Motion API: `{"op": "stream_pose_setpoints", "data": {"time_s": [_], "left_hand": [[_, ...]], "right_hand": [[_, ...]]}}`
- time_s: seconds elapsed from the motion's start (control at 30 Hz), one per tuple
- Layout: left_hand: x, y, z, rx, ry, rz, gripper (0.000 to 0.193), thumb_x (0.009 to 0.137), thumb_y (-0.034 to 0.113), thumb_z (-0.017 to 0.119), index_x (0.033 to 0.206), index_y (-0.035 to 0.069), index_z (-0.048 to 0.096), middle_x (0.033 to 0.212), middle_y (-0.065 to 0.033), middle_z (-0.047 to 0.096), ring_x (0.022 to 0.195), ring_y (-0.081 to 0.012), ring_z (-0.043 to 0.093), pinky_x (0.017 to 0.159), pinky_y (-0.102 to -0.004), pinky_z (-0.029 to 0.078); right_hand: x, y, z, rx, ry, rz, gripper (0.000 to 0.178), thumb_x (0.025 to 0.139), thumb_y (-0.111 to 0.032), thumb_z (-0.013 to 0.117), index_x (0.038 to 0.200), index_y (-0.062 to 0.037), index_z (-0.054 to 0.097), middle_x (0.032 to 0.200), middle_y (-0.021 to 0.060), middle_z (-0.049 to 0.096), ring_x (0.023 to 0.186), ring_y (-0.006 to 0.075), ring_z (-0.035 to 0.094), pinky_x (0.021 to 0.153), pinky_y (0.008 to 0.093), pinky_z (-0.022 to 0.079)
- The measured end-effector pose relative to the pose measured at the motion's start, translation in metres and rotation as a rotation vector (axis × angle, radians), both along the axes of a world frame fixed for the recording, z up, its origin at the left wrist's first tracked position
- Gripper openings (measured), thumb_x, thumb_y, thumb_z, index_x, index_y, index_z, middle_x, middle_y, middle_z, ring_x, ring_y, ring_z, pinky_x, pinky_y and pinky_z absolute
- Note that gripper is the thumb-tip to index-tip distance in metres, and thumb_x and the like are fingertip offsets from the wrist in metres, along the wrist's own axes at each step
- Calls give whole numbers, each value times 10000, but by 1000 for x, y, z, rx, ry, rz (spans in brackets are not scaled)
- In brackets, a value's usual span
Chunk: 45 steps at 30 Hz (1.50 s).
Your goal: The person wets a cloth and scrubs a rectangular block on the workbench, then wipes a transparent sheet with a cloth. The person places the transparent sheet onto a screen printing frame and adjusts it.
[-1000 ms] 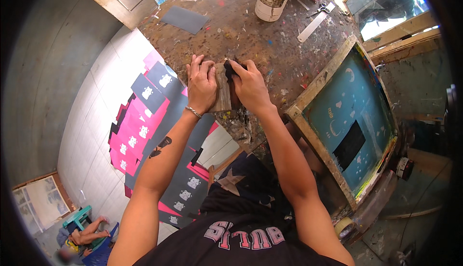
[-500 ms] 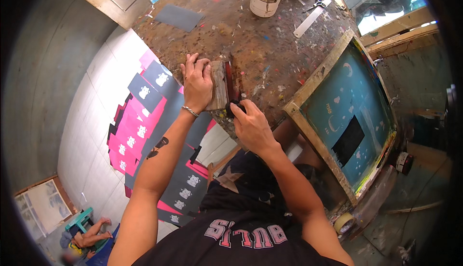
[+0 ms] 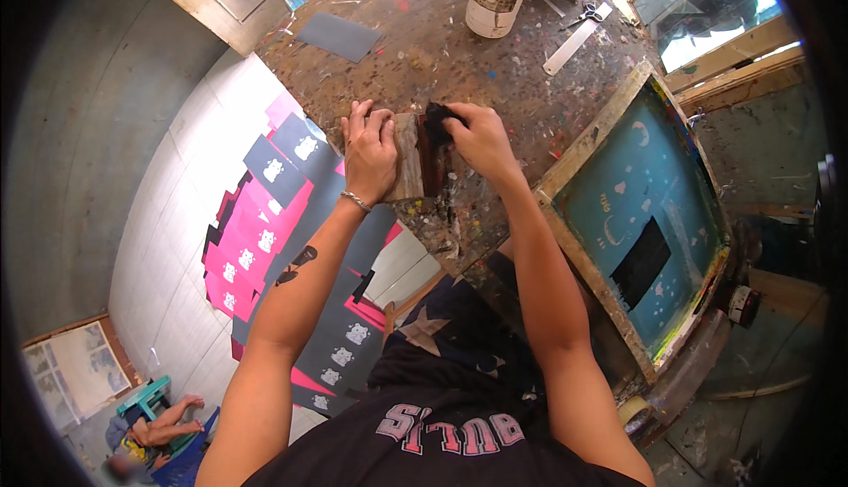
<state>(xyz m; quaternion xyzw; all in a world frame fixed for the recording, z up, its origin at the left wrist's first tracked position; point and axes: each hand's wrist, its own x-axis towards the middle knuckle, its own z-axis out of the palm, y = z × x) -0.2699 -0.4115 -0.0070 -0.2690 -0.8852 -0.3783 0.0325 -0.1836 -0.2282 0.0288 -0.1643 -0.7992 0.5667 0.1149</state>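
Note:
A wooden squeegee [image 3: 407, 160] with a dark reddish blade lies on the stained worktable [image 3: 415, 63], near its left edge. Over its wooden side rests my left hand [image 3: 369, 153], fingers bent and holding it steady on the table. A crumpled black rag [image 3: 437, 125] is pinched in my right hand [image 3: 483, 138], at the far end of the blade. The rag seems to touch the blade's edge; the exact contact is partly covered by my fingers. Dark smears mark the table along the blade.
A framed printing screen [image 3: 599, 133] leans at the right. Farther back are a white bucket [image 3: 496, 1], a ruler [image 3: 572, 47], scissors [image 3: 590, 15] and a grey sheet [image 3: 339, 36]. Printed pink and grey sheets [image 3: 274, 209] lie at the left. A person [image 3: 150, 438] sits at lower left.
My right hand has moved away from me with the black rag, from the blade's near end to its far end. My left hand stays on the squeegee.

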Motion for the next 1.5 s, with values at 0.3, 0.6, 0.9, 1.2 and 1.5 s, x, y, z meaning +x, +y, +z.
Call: {"op": "stream_pose_setpoints", "data": {"time_s": [0.3,0.6,0.9,1.2,1.5], "left_hand": [[1,4,1,-1,68,-23,252,1043,180,525,1176,25,671,1427,-226,554,1415,-448,435,1215,-510,282],[-1,2,-11,-10,63,-10,226,1038,173,544,1184,54,668,1446,-212,536,1451,-419,408,1233,-558,221],[-25,-2,-44,-36,377,-104,268,1003,244,555,1125,47,690,1334,-244,579,1367,-453,452,1183,-546,291],[-4,-4,-15,72,98,30,332,1042,282,485,1197,50,665,1402,-253,533,1454,-437,378,1252,-542,203],[-41,17,-61,101,677,-176,257,903,157,604,1073,28,747,1179,-172,710,1171,-387,616,1021,-536,465]], "right_hand": [[16,-44,-11,584,55,-30,105,900,-43,574,940,-7,664,938,257,616,881,463,645,796,522,543],[114,-11,47,180,37,79,293,864,-10,683,1153,16,724,1012,189,731,914,304,720,839,377,567],[185,-99,82,-566,-102,153,299,920,74,625,1216,72,664,1036,59,713,884,122,684,768,274,569],[141,-214,-107,-1360,-245,-183,278,1006,-111,610,1249,23,622,1179,106,700,1037,232,682,942,404,550],[91,-204,-224,-467,-197,-69,334,947,-239,630,1155,23,635,1121,198,670,976,303,660,864,463,540]]}}
